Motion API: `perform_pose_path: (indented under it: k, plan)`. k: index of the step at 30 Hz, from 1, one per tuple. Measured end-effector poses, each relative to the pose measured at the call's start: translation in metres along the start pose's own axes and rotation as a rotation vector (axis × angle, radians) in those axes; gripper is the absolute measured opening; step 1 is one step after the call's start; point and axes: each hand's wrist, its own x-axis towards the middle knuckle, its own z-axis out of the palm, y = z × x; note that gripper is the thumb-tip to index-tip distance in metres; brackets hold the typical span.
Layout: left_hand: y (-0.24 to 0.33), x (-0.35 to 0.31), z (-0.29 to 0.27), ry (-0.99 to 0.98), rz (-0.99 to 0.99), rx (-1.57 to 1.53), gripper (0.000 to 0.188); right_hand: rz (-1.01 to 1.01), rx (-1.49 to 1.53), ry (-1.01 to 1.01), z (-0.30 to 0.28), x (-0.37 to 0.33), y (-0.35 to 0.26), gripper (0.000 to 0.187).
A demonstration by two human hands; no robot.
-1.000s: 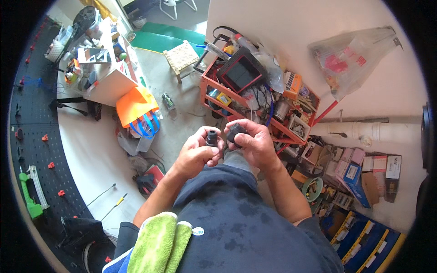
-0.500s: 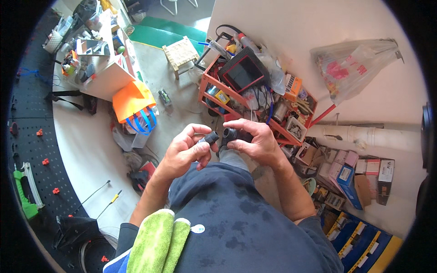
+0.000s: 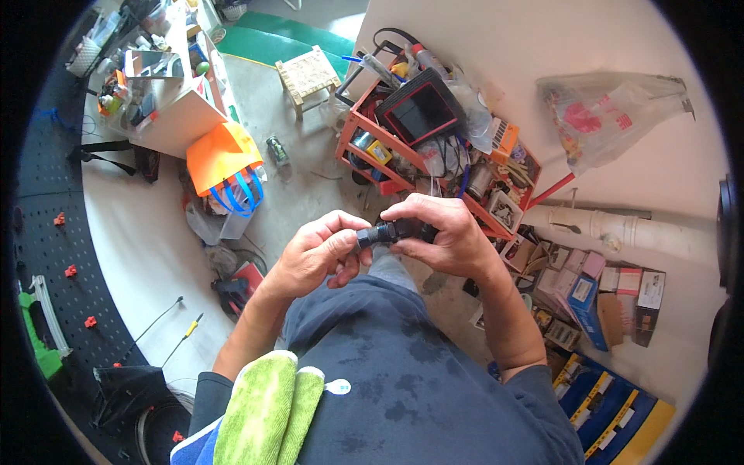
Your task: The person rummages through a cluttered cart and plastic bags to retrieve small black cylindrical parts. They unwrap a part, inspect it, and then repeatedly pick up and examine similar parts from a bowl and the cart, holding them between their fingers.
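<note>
My left hand [image 3: 311, 254] pinches a small black cap-like piece [image 3: 363, 238] between thumb and fingers. In my right hand [image 3: 453, 232] is a black cylindrical body [image 3: 387, 232] with a ringed end, possibly a flashlight; my fingers cover much of it. The two pieces meet end to end in one line in front of my waist. Whether they are threaded together I cannot tell. A green towel [image 3: 260, 411] hangs over my left side.
Ahead stands a red tool cart [image 3: 372, 174] bearing a black tablet-like device [image 3: 422, 108]. A woven stool [image 3: 308, 77] and an orange bag [image 3: 223, 159] are ahead to the left. Boxes [image 3: 593, 302] pile up at right. A black pegboard [image 3: 54, 256] runs along the left.
The cap-like piece and the cylindrical body were slightly apart and now touch end to end. My right hand has moved a little, and the view has shifted slightly.
</note>
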Motion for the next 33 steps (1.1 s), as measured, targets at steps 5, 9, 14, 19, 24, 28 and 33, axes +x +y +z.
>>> perform_pose_path:
  k: [5, 9, 14, 19, 24, 28, 33]
  plan:
    - [-0.006, 0.001, -0.007, -0.008, -0.023, -0.073, 0.039, 0.061, 0.058, 0.002, 0.005, -0.002, 0.004, 0.044]
    - [-0.009, 0.002, -0.008, -0.010, -0.024, -0.088, 0.039, 0.085, 0.090, 0.011, 0.008, -0.004, 0.007, 0.043]
    - [-0.007, 0.001, -0.008, -0.041, -0.046, -0.148, 0.034, 0.132, 0.118, 0.002, 0.008, -0.006, 0.005, 0.042]
    - [-0.006, 0.002, -0.008, -0.048, -0.062, -0.152, 0.034, 0.139, 0.136, 0.010, 0.009, -0.008, 0.005, 0.041]
    - [-0.009, 0.003, -0.005, -0.043, -0.062, -0.181, 0.037, 0.073, 0.129, 0.032, 0.011, -0.010, 0.010, 0.042]
    - [-0.008, 0.001, -0.004, -0.054, -0.107, -0.268, 0.036, -0.025, 0.154, 0.073, 0.016, -0.010, 0.016, 0.045]
    - [-0.011, 0.002, -0.004, 0.003, -0.081, -0.205, 0.035, -0.002, 0.091, 0.053, 0.015, -0.010, 0.010, 0.045]
